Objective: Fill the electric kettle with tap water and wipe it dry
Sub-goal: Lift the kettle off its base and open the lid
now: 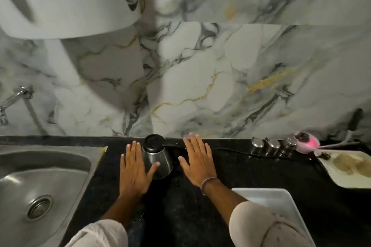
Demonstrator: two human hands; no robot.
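Steel kettle (pixel 158 163) standing upright on the black bench (pixel 190 216), close to the marble wall, between the two hands. Black lid (pixel 153 142) shut on top; black handle (pixel 170 144) pointing right, toward the right hand. Left hand (pixel 133 168) flat and spread just beside the kettle's left flank, grip released, thumb lying against or just in front of the steel wall — hard to say whether touching. Right hand (pixel 197 161) likewise flat and spread, palm down, grip released, holding nothing, near the handle but apart from it. Sink (pixel 46 170) to the left, tap (pixel 14 99) above it on the wall, both within a short carry.

Probably light now, judging by no sign of water in it, though the closed lid hides the inside; much heavier once filled, with weight shifting as water sloshes. Rigid body, polished and tapered toward the top, so likely slippery for a bare palm, more so when wet. Best taken by the handle, where fingers can wrap fully; a second hand under or against the body for steadiness on the return trip. Lid to be opened before reaching the tap. Cord (pixel 230 150) trailing along the back of the bench to the right, worth keeping dry. No cloth for wiping clearly in view
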